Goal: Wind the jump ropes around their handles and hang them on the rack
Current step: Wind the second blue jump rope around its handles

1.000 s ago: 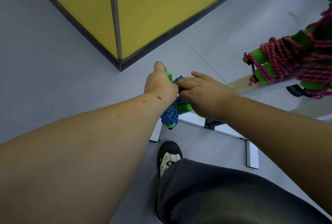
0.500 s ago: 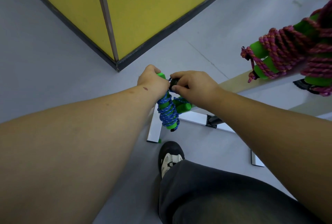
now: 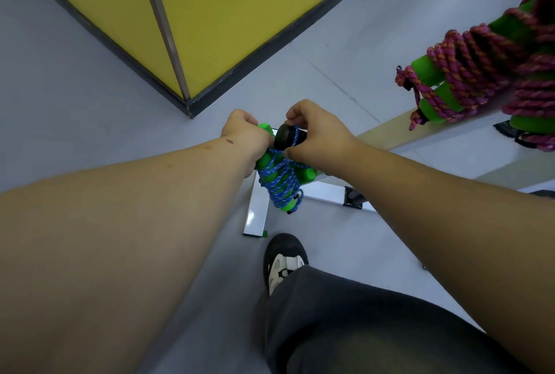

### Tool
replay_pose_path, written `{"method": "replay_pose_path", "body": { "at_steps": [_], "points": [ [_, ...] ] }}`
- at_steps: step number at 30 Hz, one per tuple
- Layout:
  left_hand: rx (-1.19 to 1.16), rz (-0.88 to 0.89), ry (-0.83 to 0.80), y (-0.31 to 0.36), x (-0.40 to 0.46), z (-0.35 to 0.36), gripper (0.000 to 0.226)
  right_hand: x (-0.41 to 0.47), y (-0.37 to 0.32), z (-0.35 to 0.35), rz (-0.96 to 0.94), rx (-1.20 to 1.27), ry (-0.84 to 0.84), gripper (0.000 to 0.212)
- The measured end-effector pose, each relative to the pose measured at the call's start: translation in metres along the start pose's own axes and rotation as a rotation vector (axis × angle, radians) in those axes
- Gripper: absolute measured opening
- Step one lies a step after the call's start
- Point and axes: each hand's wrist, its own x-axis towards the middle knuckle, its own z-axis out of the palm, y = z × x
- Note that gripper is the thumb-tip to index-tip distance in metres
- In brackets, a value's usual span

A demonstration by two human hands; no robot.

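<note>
Centre of frame: both hands together on a blue jump rope (image 3: 280, 183) already wound round its green handles (image 3: 271, 160). Left hand (image 3: 244, 136) curls round the upper end of the bundle, likely to steady it and keep the coils from slipping. Right hand (image 3: 315, 133) pinches a blue loop at the black end of the rack peg (image 3: 286, 137), seemingly to slip the loop over the peg so the bundle can hang.

The wound bundle dangles below the hands, lower end pointing toward the white rack base (image 3: 255, 217) on the grey floor. Right edge of frame: a pink jump rope (image 3: 474, 64), wound on green handles, sits on the pale rack bar (image 3: 387, 133), so part of the job looks done.

Hard to tell: whether the loop has fully passed over the peg; right-hand fingers cover that spot. The pink bundle is cut off at the right edge, its support hidden. Lower centre: a shoe (image 3: 283, 259) and a dark trouser leg. Upper frame: a yellow panel (image 3: 240, 13)
</note>
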Motion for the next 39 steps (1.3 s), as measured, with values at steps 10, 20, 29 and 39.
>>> {"method": "replay_pose_path", "body": {
  "at_steps": [10,20,29,39],
  "points": [
    [-0.228,-0.145,-0.138,-0.016,-0.002,0.009,0.032,-0.006,-0.004,-0.009,0.112,-0.006,-0.070,0.065],
    [-0.358,-0.185,-0.199,-0.015,-0.021,0.017,0.021,-0.010,-0.002,-0.015,0.227,-0.081,-0.094,0.060],
    [-0.292,-0.098,-0.187,-0.016,-0.027,0.019,0.025,-0.006,-0.003,-0.015,0.191,-0.298,-0.113,0.059],
    [-0.333,-0.131,-0.187,-0.018,-0.038,0.013,0.039,-0.010,-0.006,-0.018,0.214,-0.454,-0.136,0.045]
  ]
}}
